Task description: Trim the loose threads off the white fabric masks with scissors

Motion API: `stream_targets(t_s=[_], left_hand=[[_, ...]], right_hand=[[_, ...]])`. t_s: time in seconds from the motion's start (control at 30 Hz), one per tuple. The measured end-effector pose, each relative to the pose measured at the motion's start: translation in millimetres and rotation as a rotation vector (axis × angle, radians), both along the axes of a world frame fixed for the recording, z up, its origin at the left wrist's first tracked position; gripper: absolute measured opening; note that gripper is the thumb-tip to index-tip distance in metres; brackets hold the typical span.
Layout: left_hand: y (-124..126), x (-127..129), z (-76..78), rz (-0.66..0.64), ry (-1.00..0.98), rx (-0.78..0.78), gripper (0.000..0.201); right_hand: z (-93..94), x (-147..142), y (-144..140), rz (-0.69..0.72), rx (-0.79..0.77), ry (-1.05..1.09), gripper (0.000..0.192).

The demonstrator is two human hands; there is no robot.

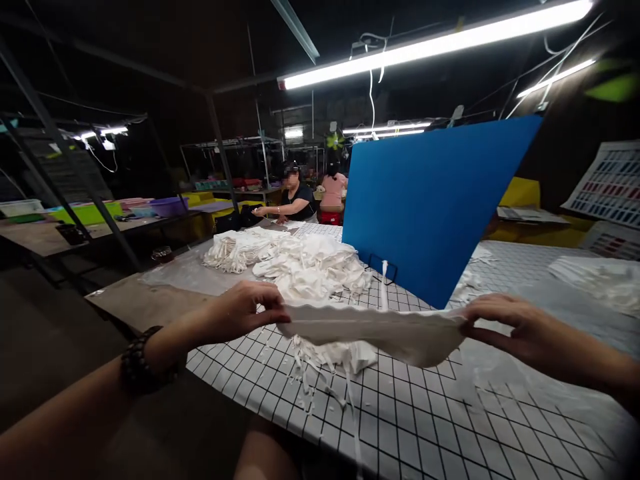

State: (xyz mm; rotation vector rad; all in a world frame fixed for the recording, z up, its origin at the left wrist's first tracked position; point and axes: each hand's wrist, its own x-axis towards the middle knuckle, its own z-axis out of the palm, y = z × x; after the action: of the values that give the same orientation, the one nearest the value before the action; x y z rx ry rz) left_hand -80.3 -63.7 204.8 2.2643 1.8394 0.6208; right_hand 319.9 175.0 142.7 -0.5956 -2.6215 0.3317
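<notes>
Seen from a head-worn camera, a person holds a white cloth piece (373, 330) stretched flat between both hands, above the near part of a counter (430, 413) covered in a white sheet with a black grid. The left hand (245, 310), with a dark beaded bracelet (140, 363) at the wrist, has thumb and fingers pinched shut on the cloth's left end. The right hand (500, 323) pinches the right end in the same way. Under the cloth, a small heap of white scraps and strips (330, 363) lies on the counter, some hanging over its near edge. Farther back sits a larger pile of white cloth pieces (295, 260). To the right of the pile stands an upright blue board (430, 200), held in a dark wire stand. At the far end of the counter a seated person (296, 197) in a dark top rests an arm on it. Bright tube lights (440, 43) hang overhead.
</notes>
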Motion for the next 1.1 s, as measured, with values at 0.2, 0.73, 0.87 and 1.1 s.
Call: stream_targets(t_s=[0.2, 0.73, 0.87, 1.1], left_hand=[[20.5, -21.1, 14.0, -0.100, -0.084, 0.047, 0.027], [105.4, -96.4, 0.3, -0.094, -0.270, 0.037, 0.033], [128.3, -94.8, -8.7, -0.223, -0.564, -0.097, 0.034], [143.8, -83.9, -12.0, -0.230, -0.679, -0.207, 0.037]], right_hand=[[28.0, -9.8, -23.9, -0.148, -0.158, 0.042, 0.031], [96.3, -69.8, -85.6, -0.597, 0.063, -0.008, 0.017], [94.3, -77.5, -97.9, -0.714, -0.014, 0.150, 0.013], [84.1, -57.9, -99.7, -0.836, -0.281, 0.236, 0.046]])
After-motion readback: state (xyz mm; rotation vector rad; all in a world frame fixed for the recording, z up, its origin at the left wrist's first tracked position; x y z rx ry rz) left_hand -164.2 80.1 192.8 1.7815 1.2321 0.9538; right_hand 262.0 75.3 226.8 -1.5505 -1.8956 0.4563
